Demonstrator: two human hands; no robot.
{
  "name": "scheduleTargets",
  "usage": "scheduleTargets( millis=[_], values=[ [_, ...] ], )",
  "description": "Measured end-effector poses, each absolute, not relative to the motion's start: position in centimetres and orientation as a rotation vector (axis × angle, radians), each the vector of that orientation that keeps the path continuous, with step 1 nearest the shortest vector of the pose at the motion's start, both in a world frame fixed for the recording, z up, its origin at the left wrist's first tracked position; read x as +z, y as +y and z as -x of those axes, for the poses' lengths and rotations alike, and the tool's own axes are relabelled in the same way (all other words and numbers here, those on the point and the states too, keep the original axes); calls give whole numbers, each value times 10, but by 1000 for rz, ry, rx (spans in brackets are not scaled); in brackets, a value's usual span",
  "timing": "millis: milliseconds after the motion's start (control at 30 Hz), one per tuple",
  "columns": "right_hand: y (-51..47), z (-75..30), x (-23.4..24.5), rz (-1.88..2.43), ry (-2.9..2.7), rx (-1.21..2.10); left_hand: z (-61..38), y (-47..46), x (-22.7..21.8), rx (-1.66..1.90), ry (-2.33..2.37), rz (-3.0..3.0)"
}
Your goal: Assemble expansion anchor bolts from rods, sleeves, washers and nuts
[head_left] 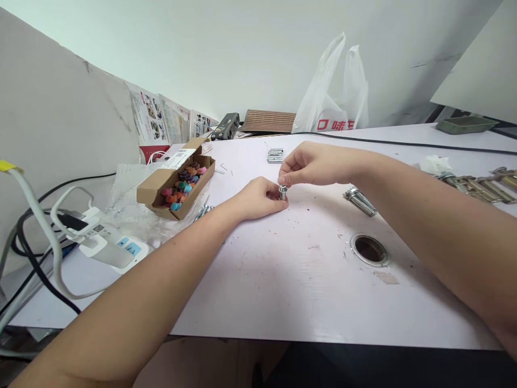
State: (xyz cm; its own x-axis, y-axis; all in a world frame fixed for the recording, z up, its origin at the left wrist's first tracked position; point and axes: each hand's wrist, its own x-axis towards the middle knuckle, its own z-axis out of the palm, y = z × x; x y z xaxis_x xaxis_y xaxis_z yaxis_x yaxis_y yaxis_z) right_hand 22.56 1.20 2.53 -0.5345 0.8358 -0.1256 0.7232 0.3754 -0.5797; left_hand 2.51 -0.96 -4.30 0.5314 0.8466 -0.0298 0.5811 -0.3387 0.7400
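Note:
A short silvery metal bolt (283, 193) with a wider flanged top stands upright over the white table. My left hand (262, 198) is closed around it, thumb and fingers gripping its lower part at the table surface. From above, my right hand (305, 163) pinches at the bolt's top, thumb and forefinger pressed together. Whether a small nut or washer is between these fingertips is hidden. Several silvery metal pieces (275, 156) lie in a row just beyond my hands. Another cluster of silvery bolts (361, 201) lies below my right forearm.
Left, an open cardboard box (157, 196) of colourful-capped items sits on bubble wrap (129, 183). Cables run beside a white power strip (121, 253). A metal-rimmed hole (369, 249) pierces the table (258, 291). Larger bolts (480, 187) lie right; a plastic bag (333, 102) stands behind.

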Motion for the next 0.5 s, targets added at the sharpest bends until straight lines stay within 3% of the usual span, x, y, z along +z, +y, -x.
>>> scheduleTargets(
  millis=[367,500],
  values=[
    [10,-227,21,1431,-2458,919,-26,-12,-41,476,1147,-2062],
    [17,-251,42,1675,-2301,737,-25,-10,-42,484,1098,-2050]
  ],
)
